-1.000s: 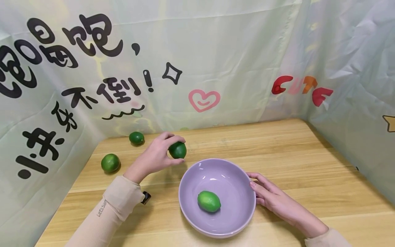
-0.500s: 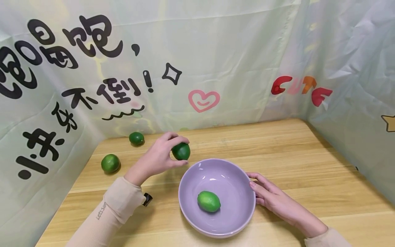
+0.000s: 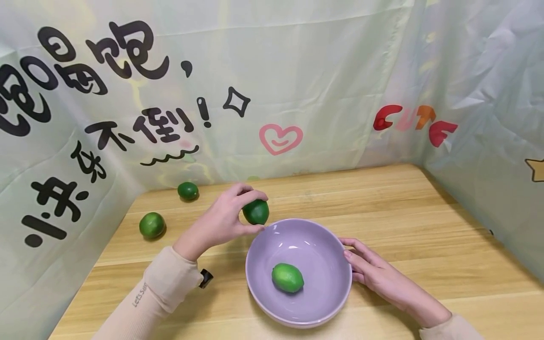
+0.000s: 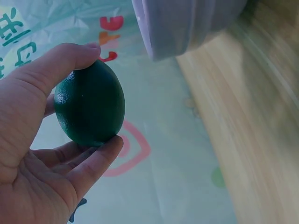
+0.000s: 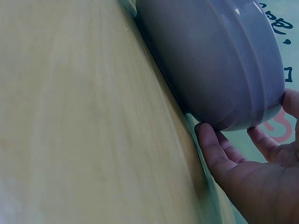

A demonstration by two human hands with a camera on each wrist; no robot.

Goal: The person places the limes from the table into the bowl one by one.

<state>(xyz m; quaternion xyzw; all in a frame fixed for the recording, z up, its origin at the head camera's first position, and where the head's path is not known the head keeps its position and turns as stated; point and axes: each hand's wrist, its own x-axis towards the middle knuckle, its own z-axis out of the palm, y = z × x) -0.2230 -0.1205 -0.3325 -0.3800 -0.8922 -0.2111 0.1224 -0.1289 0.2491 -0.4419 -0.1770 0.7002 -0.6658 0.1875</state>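
My left hand (image 3: 227, 215) holds a dark green lime (image 3: 256, 212) between thumb and fingertips, just off the back left rim of a purple bowl (image 3: 327, 271). In the left wrist view the lime (image 4: 91, 105) looks smooth and egg-shaped, raised off the table. A brighter green lime (image 3: 287, 277) lies inside the bowl, left of its middle. My right hand (image 3: 380, 274) touches the bowl's right side. In the right wrist view its fingertips rest against the outer wall of the bowl (image 5: 210, 60), with the thumb near the rim.
Two more limes lie on the wooden table (image 3: 382, 203) at the left: a round lime (image 3: 152, 225) and, farther back, a small dark lime (image 3: 188, 191). A pale printed cloth (image 3: 331, 85) surrounds the table's back and sides.
My left hand has moved right and slightly toward me with the dark lime, closer to the bowl's rim. The right hand, the bowl and the other limes have stayed put.
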